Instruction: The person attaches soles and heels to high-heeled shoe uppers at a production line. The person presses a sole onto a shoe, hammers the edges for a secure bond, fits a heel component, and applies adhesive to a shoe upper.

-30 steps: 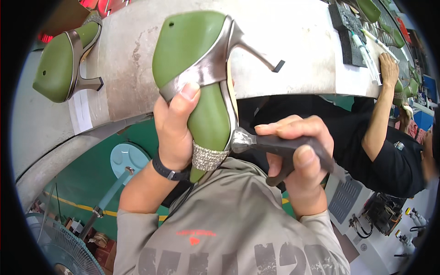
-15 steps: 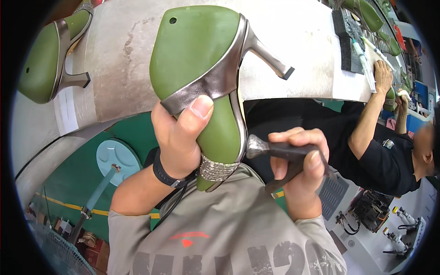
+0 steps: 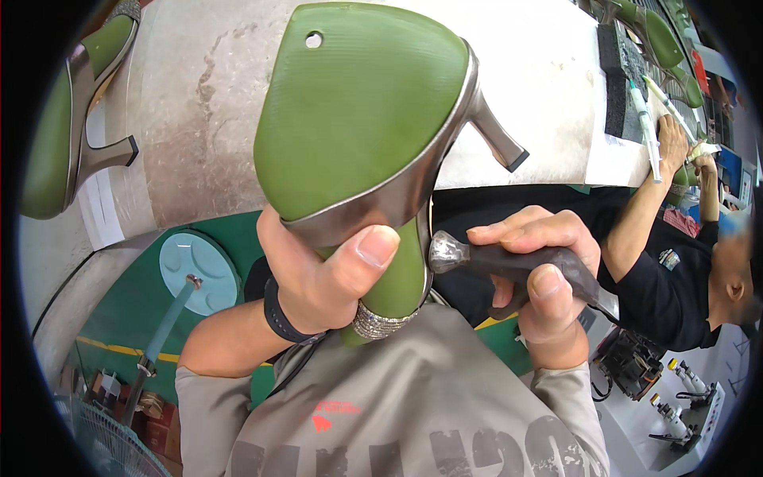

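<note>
A high-heeled shoe on a green last (image 3: 358, 111) is raised in front of me, sole edge to the right and slim metallic heel (image 3: 497, 141) pointing right. My left hand (image 3: 326, 266) is closed around its middle, thumb across the bronze strap (image 3: 350, 230). Below that hand a glittering band (image 3: 383, 322) circles the narrow end. My right hand (image 3: 548, 270) grips a cobbler's hammer (image 3: 509, 262) close to its head. The flared metal face (image 3: 447, 253) is at the shoe's right edge; whether it touches I cannot tell. Most of the hammer's handle is hidden by my fingers.
Behind the shoe runs a pale, stained worktable (image 3: 183, 103). Another green shoe (image 3: 56, 143) stands at its far left. To the right are a black foam block (image 3: 620, 79), syringes (image 3: 648, 127) and a co-worker's arm (image 3: 648, 191). A light-blue round stool (image 3: 191, 274) stands below left.
The shoe has come closer and tilted, its wide green end now looking larger. My right hand has turned the hammer, bringing its other metal end into sight at the right.
</note>
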### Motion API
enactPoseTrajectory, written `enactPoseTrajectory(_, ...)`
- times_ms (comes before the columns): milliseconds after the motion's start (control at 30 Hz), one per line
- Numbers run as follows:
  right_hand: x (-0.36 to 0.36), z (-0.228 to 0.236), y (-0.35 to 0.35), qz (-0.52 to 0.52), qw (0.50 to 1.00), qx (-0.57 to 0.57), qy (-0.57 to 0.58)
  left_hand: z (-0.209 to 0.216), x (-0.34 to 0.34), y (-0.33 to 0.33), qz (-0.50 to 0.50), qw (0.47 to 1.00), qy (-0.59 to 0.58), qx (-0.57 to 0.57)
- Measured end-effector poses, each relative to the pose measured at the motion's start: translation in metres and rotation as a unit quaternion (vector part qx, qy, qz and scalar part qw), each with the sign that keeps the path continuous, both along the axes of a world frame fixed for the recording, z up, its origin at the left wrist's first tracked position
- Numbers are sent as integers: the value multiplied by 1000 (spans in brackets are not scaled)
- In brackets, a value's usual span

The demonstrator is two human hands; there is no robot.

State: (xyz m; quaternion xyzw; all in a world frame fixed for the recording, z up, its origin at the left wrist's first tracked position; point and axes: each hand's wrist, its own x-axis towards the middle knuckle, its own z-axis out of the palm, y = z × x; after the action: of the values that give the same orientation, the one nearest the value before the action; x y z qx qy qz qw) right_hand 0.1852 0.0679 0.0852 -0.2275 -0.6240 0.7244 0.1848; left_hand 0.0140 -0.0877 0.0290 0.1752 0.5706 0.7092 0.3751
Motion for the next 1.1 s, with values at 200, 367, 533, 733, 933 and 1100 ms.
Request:
enactPoseTrajectory(200,-16,-11,-6,-64,996,2,57,9,1,3,8,1000,0,-2)
enactPoseTrajectory(367,-29,-16,3,-97,991,-83,51,2,3,5,25,1000,8,-9)
enactPoseTrajectory(533,-4,-10,6,-115,989,-77,44,3,4,9,35,999,2,4)
enactPoseTrajectory(733,-1,-2,-12,-56,994,-83,41,13,6,7,45,999,18,-16)
enactPoseTrajectory(933,-9,28,39,52,976,208,43,17,-5,5,45,998,-7,-31)
enactPoseTrajectory(1100,-33,17,102,-79,830,545,-89,69,-48,28,132,988,77,26)
